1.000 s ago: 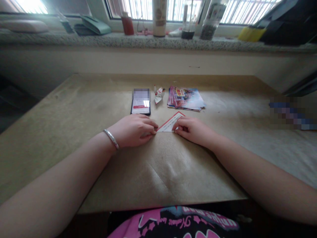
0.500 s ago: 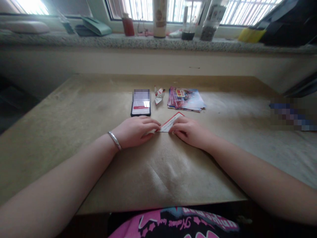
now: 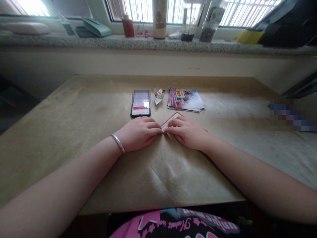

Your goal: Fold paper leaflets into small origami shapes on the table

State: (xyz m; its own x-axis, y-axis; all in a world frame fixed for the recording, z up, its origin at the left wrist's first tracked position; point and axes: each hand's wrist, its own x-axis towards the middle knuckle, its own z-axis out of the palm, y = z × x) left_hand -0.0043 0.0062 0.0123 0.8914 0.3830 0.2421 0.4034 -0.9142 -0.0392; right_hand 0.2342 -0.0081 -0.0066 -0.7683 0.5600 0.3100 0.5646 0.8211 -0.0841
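A folded piece of white paper with a red edge (image 3: 175, 115) lies on the table between my hands, mostly covered by them. My left hand (image 3: 142, 133), with a silver bangle at its wrist, has its fingertips pressed together at the paper's left corner. From the other side my right hand (image 3: 189, 134) grips the paper with bent fingers, thumb and index near its lower edge. The fingertips of both hands almost meet there. Just beyond the left hand is a phone (image 3: 140, 111), its screen lit and partly blurred.
A small folded paper shape (image 3: 158, 97) stands right of the phone. Beside it is a stack of colourful printed leaflets (image 3: 187, 99). A blurred blue item (image 3: 292, 115) lies at the right edge. Bottles, including a red one (image 3: 128, 27), line the stone windowsill (image 3: 138, 42).
My right hand has slid left along the paper's lower edge toward the left fingertips. My left hand has shifted slightly right, and less of the paper shows.
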